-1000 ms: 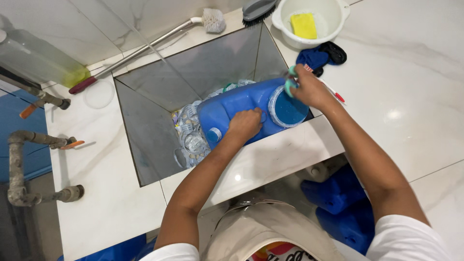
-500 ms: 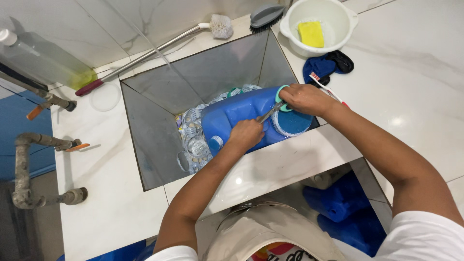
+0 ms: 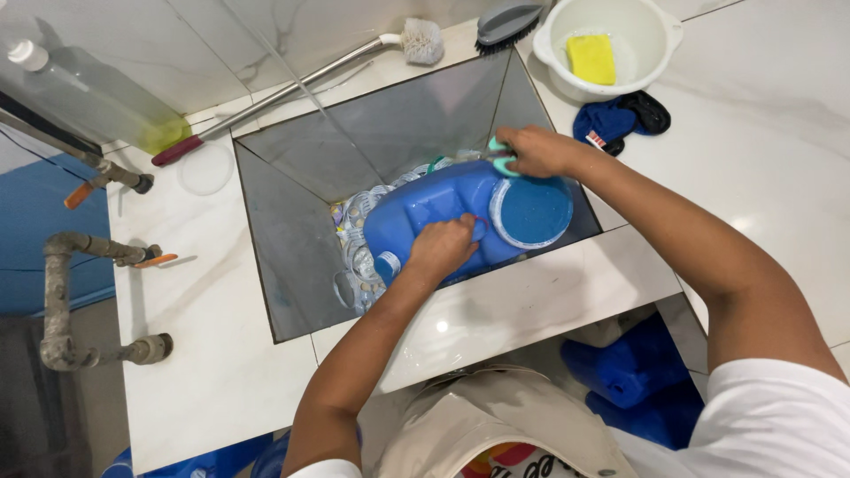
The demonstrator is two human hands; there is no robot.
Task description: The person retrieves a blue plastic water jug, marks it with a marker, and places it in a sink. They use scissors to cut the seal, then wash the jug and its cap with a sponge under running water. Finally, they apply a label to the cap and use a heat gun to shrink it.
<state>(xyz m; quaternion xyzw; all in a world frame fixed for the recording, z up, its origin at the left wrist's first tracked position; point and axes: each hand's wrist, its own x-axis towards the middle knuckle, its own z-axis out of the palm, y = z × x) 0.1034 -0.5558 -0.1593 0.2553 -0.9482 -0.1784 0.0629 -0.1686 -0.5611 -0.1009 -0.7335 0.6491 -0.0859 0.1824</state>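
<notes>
- Gripping: left hand fingers curl tight on the blue jug lying in the sink.
- Right hand fingers pinch a teal-handled tool at the jug's upper edge.

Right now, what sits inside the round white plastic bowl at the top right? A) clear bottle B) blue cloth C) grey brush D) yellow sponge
D: a yellow sponge lies in the round white plastic bowl; the blue cloth lies outside it on the counter.
</notes>
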